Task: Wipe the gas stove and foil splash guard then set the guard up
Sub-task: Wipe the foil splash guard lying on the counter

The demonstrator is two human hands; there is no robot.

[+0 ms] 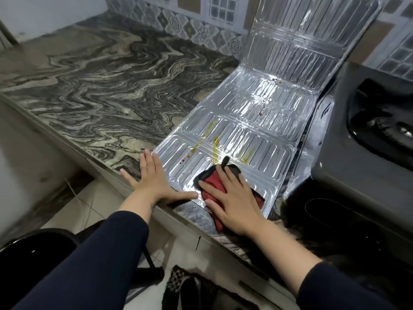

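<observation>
The ribbed foil splash guard lies flat on the marble counter, its far panel bent up against the tiled wall. Yellow-brown grease streaks and small red spots mark its near panel. My right hand presses flat on a red and black cloth at the guard's near corner. My left hand lies flat with spread fingers on the guard's left edge and the counter, holding it down. The grey gas stove stands to the right, a black burner area showing on top.
The dark swirled marble counter stretches left and back to a patterned tile wall. The counter's front edge runs diagonally under my hands. Below it are a tiled floor, a black chair and a dark patterned mat.
</observation>
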